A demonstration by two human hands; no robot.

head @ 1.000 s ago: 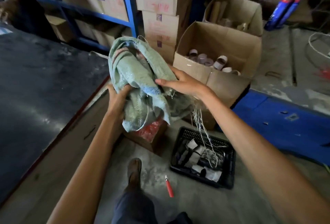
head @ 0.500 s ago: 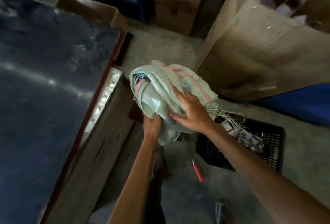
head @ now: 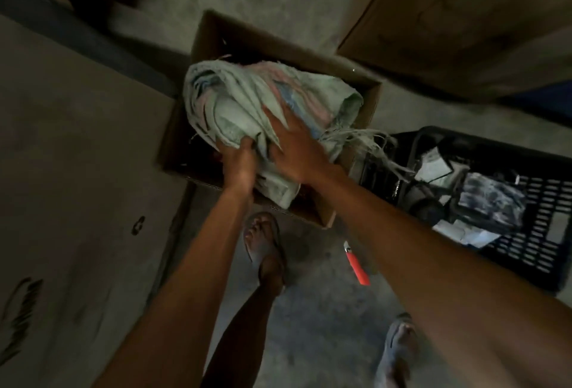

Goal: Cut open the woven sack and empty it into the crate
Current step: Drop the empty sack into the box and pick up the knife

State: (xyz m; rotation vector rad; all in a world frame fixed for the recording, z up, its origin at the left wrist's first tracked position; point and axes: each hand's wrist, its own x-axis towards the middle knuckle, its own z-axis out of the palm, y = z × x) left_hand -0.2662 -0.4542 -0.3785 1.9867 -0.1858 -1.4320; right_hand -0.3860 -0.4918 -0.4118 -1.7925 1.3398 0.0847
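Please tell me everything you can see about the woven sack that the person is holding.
The woven sack is pale green with pink and blue stripes, seemingly thin woven plastic. It is crumpled into a bundle, with frayed threads trailing from its right side toward the black crate. It sits in the mouth of an open cardboard box. The left hand grips its near edge; the right hand presses flat on top.

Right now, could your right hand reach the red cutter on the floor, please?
Probably yes: the red cutter lies uncovered on the floor near the cardboard box. The right hand, flat on the woven sack, would have to lift off first.
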